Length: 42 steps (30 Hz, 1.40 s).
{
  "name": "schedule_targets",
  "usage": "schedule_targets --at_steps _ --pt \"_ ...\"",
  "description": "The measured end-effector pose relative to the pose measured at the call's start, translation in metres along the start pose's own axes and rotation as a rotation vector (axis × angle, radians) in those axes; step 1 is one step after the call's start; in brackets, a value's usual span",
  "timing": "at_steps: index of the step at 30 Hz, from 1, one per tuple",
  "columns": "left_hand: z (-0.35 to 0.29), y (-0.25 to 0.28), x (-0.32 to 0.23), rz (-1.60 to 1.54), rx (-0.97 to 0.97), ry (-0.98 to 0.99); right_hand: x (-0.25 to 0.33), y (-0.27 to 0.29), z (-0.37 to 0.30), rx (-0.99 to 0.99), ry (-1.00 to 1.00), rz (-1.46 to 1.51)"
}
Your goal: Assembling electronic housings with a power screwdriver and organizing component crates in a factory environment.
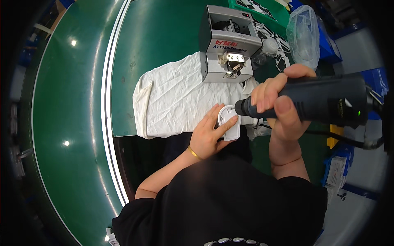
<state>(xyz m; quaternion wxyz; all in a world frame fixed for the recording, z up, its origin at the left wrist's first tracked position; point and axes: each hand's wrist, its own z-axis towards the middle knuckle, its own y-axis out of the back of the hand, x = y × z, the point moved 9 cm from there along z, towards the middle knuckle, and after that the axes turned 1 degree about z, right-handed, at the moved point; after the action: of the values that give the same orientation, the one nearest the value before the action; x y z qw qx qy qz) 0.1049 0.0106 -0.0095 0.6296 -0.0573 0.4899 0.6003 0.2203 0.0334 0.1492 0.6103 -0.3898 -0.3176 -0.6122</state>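
Note:
My right hand [283, 98] is wrapped round a black electric screwdriver [328, 98] with a cable and a small green light at its rear. Its tip points left and down, at a small white plastic housing [232, 130] near the cloth's front edge. The housing is rounded at one end, with small round spots inside. My left hand [209, 133] holds it from the left side, the thumb pressing across its inner face. Whether the bit sits in a screw is too small to tell. A white cloth [172, 96] lies on the green table beneath.
A grey screw feeder machine [227, 45] stands on the cloth beyond my hands. To its right are several dark flat parts [281, 61], a green tray [266, 12] and a clear plastic bag [303, 37]. A white strip [107, 90] borders a green surface [69, 102] on the left.

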Motion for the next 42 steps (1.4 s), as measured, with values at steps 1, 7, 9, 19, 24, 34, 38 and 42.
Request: schedule_targets --at_steps 1,7,9,19,24,34,38,42 --pt "0.0 0.0 0.0 -0.001 -0.002 0.002 0.0 -0.002 -0.002 0.038 -0.003 -0.062" --pt "-0.001 0.0 0.0 -0.003 -0.011 -0.005 -0.009 -0.005 -0.008 0.114 -0.003 -0.271" --pt "0.0 0.0 0.0 0.003 0.0 0.0 -0.011 -0.005 -0.008 0.067 -0.029 -0.182" --pt "0.002 0.001 0.001 0.0 -0.015 0.0 -0.013 -0.009 -0.006 0.151 -0.016 -0.196" --pt "0.002 0.0 0.001 0.012 -0.001 0.001 -0.019 -0.007 -0.005 0.138 -0.041 -0.196" --pt "0.0 0.0 0.001 -0.004 0.009 0.004 -0.022 -0.005 -0.005 0.136 -0.005 -0.273" --pt "0.002 0.003 -0.002 0.01 0.003 0.008 -0.024 -0.008 -0.005 0.113 -0.058 -0.197" --pt "0.004 0.001 -0.002 0.008 0.007 0.01 -0.026 -0.002 -0.004 0.108 -0.045 -0.153"
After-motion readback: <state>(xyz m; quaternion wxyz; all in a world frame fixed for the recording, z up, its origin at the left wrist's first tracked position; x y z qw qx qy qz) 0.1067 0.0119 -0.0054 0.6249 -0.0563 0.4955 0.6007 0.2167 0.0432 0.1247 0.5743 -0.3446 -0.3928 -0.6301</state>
